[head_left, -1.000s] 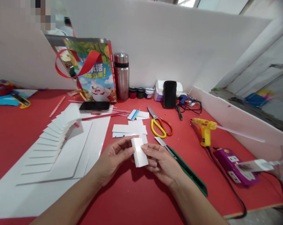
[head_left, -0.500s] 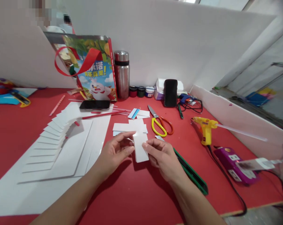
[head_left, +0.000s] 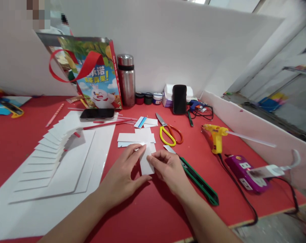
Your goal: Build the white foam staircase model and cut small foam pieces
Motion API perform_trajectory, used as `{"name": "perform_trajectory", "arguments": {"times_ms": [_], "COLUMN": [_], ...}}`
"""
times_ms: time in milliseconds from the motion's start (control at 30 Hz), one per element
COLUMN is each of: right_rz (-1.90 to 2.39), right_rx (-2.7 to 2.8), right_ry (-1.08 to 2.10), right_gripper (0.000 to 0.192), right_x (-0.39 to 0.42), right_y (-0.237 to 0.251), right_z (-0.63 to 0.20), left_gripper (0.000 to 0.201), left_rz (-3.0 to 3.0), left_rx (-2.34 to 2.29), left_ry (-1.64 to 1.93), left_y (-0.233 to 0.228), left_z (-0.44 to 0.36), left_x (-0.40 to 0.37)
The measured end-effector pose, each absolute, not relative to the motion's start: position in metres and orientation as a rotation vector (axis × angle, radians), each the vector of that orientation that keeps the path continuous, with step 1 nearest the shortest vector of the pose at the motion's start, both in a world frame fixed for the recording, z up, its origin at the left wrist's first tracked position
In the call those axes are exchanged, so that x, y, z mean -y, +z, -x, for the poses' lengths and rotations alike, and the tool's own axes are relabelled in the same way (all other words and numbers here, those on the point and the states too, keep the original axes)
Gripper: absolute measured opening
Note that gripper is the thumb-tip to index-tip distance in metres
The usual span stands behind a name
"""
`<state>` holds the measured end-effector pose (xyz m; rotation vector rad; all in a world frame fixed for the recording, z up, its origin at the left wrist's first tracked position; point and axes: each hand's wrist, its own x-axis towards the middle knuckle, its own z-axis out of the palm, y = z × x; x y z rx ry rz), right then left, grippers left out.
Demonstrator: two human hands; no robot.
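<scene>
A small white rectangular card piece [head_left: 146, 163] is held low over the red table, between both hands. My left hand [head_left: 125, 168] spans it, fingertips at its far end and thumb by its near edge. My right hand [head_left: 169, 167] pinches its right edge between thumb and fingers. Just beyond lie more white card strips [head_left: 136, 137], partly covered by the fingers. To the right of my right hand rests a green utility knife [head_left: 200, 180], its blade partly showing. Scissors [head_left: 169, 132] with yellow and orange handles lie behind it.
On the left, a curved stepped stack of white boards [head_left: 45, 158] stands on white sheets [head_left: 13, 216]. A phone [head_left: 97, 113], gift bag [head_left: 97, 77] and steel flask [head_left: 127, 81] stand behind. At right are a yellow glue gun [head_left: 217, 136] and a purple power strip [head_left: 246, 172].
My left hand has shifted from pinching the card's left edge to spanning its length, thumb now near the bottom edge. My right hand keeps its pinch. The view has turned slightly right.
</scene>
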<state>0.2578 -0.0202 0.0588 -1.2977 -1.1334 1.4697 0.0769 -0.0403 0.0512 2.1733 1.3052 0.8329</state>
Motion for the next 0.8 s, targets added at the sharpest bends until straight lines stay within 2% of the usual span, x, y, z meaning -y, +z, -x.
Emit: {"name": "perform_trajectory", "arguments": {"times_ms": [233, 367, 633, 700, 800], "right_rz": [1.359, 1.323, 0.947, 0.903, 0.922], "right_rx": [1.23, 1.204, 0.897, 0.838, 0.765], "right_ry": [1.335, 1.376, 2.054, 2.177, 2.202], "right_gripper": [0.027, 0.028, 0.048, 0.046, 0.042], "right_x": [0.022, 0.022, 0.019, 0.02, 0.022], "right_y": [0.059, 0.061, 0.067, 0.067, 0.065], "right_z": [-0.255, -0.255, -0.264, -0.265, -0.264], "left_gripper": [0.075, 0.074, 0.081, 0.08, 0.078], "left_rz": [-2.361, -2.338, -2.16, -2.173, -2.19], "left_rx": [-1.339, -1.379, -1.39, -1.384, -1.373], "left_ry": [0.885, 0.934, 1.106, 1.132, 1.129], "left_y": [0.05, 0.051, 0.063, 0.065, 0.066], "left_z": [-0.083, -0.086, -0.084, -0.085, -0.086], "left_x": [0.039, 0.041, 0.046, 0.046, 0.046]}}
